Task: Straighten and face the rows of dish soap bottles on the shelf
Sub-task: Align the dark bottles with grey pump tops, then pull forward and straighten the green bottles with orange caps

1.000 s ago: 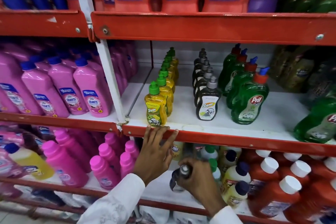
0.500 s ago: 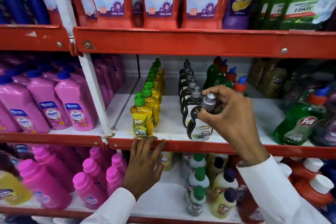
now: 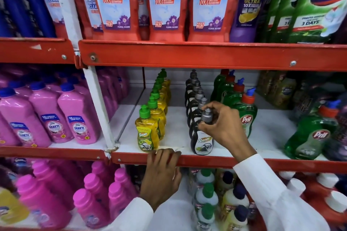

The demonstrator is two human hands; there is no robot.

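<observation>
A white shelf edged in red fills mid-frame of a shop aisle. The right hand grips the black bottle, now standing at its row's front, no longer lifted. The left hand still rests flat on the shelf edge

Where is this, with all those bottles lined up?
Most likely a shop's cleaning aisle. Red metal shelves hold many copies of each product: Harpic bathroom cleaner pouches up top, rows of dish soap bottles below, labels facing out. The right hand grips a black Super bottle.
</observation>
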